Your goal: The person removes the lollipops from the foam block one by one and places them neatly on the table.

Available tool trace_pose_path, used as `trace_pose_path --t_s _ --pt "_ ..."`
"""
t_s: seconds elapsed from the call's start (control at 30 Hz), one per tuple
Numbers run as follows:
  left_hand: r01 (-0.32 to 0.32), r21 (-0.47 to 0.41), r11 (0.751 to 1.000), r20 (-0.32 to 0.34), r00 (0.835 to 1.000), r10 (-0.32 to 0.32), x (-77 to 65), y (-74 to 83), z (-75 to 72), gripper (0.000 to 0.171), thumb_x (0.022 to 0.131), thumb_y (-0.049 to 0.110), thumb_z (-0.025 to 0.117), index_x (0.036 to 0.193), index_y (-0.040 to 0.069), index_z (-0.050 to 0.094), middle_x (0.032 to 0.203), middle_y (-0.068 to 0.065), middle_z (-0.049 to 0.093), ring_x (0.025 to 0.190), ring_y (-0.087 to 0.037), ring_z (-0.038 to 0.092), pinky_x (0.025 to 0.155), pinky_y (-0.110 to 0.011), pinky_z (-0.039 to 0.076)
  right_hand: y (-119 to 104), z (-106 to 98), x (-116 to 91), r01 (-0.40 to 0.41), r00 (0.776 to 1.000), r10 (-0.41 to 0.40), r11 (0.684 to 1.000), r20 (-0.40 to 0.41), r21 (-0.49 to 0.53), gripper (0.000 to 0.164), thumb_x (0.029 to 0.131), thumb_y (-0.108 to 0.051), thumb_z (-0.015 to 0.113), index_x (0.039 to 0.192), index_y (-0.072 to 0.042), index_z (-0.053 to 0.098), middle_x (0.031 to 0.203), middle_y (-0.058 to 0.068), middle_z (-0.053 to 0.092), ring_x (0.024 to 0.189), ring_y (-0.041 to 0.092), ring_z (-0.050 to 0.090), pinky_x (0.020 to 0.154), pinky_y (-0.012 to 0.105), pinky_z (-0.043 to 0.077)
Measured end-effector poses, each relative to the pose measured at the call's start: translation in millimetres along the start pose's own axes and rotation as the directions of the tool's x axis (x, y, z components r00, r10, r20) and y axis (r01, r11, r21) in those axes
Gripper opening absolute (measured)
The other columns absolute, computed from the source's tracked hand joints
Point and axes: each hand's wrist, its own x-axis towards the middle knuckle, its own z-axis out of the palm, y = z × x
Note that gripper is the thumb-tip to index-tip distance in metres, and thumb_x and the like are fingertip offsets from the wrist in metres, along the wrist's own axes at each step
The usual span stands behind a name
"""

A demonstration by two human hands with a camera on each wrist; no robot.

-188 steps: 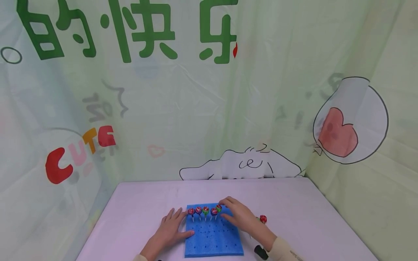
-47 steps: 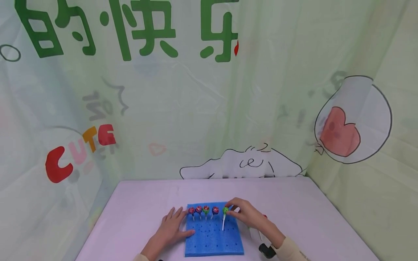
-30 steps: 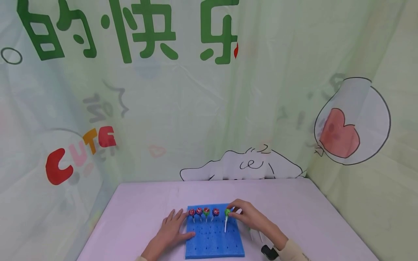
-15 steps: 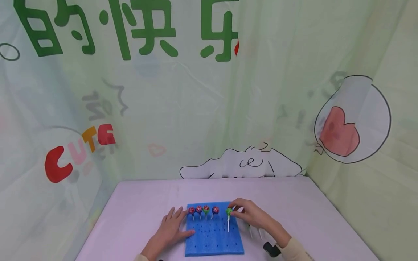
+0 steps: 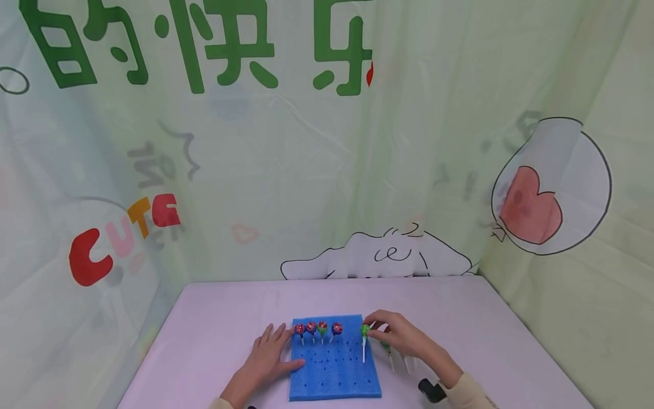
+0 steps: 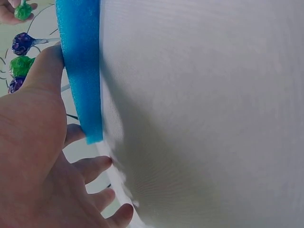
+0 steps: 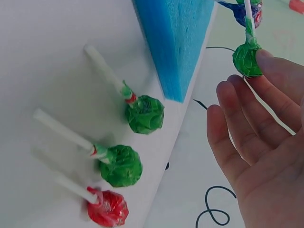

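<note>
My right hand [image 5: 401, 335] pinches the head of a green lollipop [image 7: 247, 59] between thumb and fingers. Its white stick points down at the right side of the blue foam board [image 5: 332, 378]; whether the tip sits in a hole I cannot tell. Along the board's far side stand several lollipops: a red and purple one [image 5: 300, 329] at the left end, a green and red one [image 5: 322, 328] further right, and a leaning purple one [image 5: 336, 329]. My left hand [image 5: 260, 360] lies with spread fingers at the board's left edge, its thumb on top of the board.
Right of the board, two green lollipops [image 7: 145, 114] and a red lollipop [image 7: 108, 208] lie on the pale table [image 5: 230, 318], partly hidden by my right arm in the head view. Rows of small holes cover the board. A printed curtain [image 5: 306, 170] hangs behind.
My right hand has taken the green lollipop from beside the leaning purple one and carried it to the right across the board. My left hand stays at the left edge.
</note>
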Motion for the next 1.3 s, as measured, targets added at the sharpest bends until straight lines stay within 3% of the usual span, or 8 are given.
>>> trace_pose_path --t_s 0.5,1.3 --pt "0.016 -0.002 1.000 0.003 1.000 -0.016 0.9 -1.4 2.0 0.092 0.082 0.073 0.064 0.151 0.015 0.045 0.159 -0.018 0.038 0.150 -0.049 0.022 0.115 -0.072 0.022 10.8 -8.2 -8.6 -0.025 0.999 0.024 1.000 -0.033 -0.012 0.031 0.099 -0.027 0.065 0.122 -0.007 0.067 0.113 0.001 0.070 0.101 0.021 0.064 0.077 0.023 0.052" --pt "0.009 -0.011 1.000 -0.005 1.000 -0.009 0.2 -1.1 1.6 0.092 0.083 0.073 0.064 0.151 0.014 0.045 0.159 -0.019 0.038 0.150 -0.049 0.021 0.115 -0.072 0.022 26.3 -23.5 -19.7 -0.028 0.999 0.028 1.000 -0.041 0.011 0.030 0.098 -0.026 0.065 0.122 -0.007 0.067 0.114 0.005 0.070 0.100 0.020 0.064 0.073 0.021 0.054"
